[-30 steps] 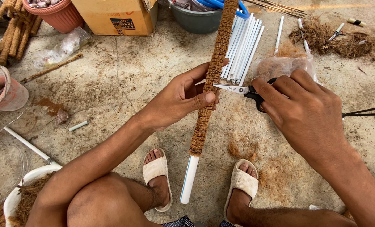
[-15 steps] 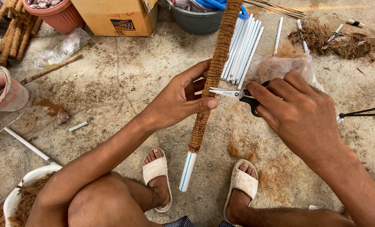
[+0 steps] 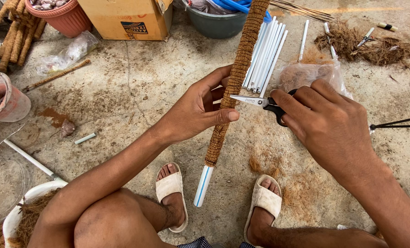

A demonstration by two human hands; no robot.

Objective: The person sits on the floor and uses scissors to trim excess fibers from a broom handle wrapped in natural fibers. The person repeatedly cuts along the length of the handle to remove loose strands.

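Almost done: we trim the wrapped pole (image 3: 235, 87) with scissors (image 3: 260, 102).
Our left hand (image 3: 198, 108) grips it, right hand (image 3: 326, 124) holds scissors; white end (image 3: 203, 183) remains bare.

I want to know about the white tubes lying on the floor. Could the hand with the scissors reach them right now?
Probably yes. The white tubes lie just beyond the right hand, nothing between, but its grip is full with the scissors.

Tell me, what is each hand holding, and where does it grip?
The left hand grips the fibre-wrapped pole around its wrapped middle. The right hand holds the scissors by their black handles, blades pointing at the pole.
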